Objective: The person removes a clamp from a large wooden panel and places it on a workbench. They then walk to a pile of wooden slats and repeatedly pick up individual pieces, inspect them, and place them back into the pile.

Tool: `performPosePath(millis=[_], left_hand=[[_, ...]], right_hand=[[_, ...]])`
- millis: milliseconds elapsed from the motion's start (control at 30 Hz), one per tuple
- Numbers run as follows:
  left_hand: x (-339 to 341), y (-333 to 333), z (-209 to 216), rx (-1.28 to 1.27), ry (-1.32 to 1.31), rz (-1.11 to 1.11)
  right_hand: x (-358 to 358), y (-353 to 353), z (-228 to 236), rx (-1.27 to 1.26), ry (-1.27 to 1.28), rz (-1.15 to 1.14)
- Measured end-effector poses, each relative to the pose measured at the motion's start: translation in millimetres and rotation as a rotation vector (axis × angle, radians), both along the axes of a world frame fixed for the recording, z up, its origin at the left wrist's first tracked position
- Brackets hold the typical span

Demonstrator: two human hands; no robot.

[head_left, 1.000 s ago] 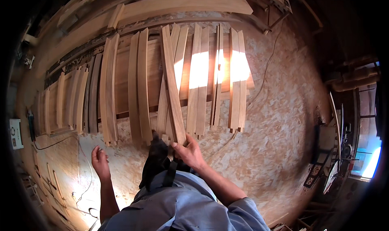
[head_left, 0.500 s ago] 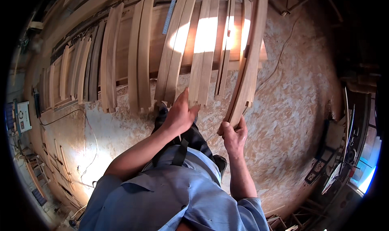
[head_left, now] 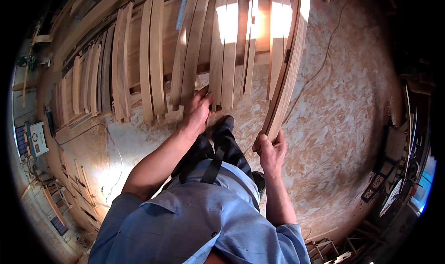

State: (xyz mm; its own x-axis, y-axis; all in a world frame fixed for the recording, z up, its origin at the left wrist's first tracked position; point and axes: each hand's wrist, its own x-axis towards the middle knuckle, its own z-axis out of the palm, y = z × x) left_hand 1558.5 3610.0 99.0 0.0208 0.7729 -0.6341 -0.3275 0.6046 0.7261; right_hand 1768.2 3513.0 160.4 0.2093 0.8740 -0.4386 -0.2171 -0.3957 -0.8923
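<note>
My right hand [head_left: 272,153] grips the lower end of a long wooden strip [head_left: 287,88], thumb on top and fingers wrapped beneath. The strip slants up and slightly right, past the top edge of the view, with a dark groove along its left side. My left hand [head_left: 199,110] is at the near end of another wooden strip [head_left: 216,74], its fingers curled against that end and partly hidden. A second strip [head_left: 229,65] lies close along its right side. Just left of my hand lies a further pair of strips [head_left: 187,60].
More wooden strips [head_left: 152,55] lie in a row across a low wooden support [head_left: 204,68], running off to the left. A blue ruler-like strip [head_left: 182,9] lies among them. A cable [head_left: 327,55] crosses the mottled floor [head_left: 333,139] on the right; another cable [head_left: 113,146] curves at left.
My left hand has moved up and slightly left to a strip's end, its fingers curling. My right hand keeps its strip. The view has shifted, so the row sits higher.
</note>
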Motion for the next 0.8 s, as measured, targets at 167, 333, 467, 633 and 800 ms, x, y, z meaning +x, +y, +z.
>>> performPosePath(millis=[167, 333, 467, 633, 800], left_hand=[[-1.9, 0.3, -0.9, -0.055, 0.012, -0.038], [5.3, -4.7, 7.0, -0.092, -0.164, 0.052], [0.2, -8.9, -5.8, -0.158, -0.234, 0.036], [5.7, -16.0, -3.0, -0.199, -0.405, 0.066], [5.0, -18.0, -9.4, -0.218, -0.479, 0.033]], right_hand=[[-0.1, 2.3, 0.8, 0.02, 0.048, -0.022], [2.2, 3.7, 1.7, 0.016, 0.03, 0.012], [-1.1, 5.6, 3.3, 0.038, -0.018, 0.002], [-4.5, 5.5, 0.7, 0.035, 0.007, -0.051], [-0.7, 4.7, -2.2, 0.03, 0.001, -0.012]])
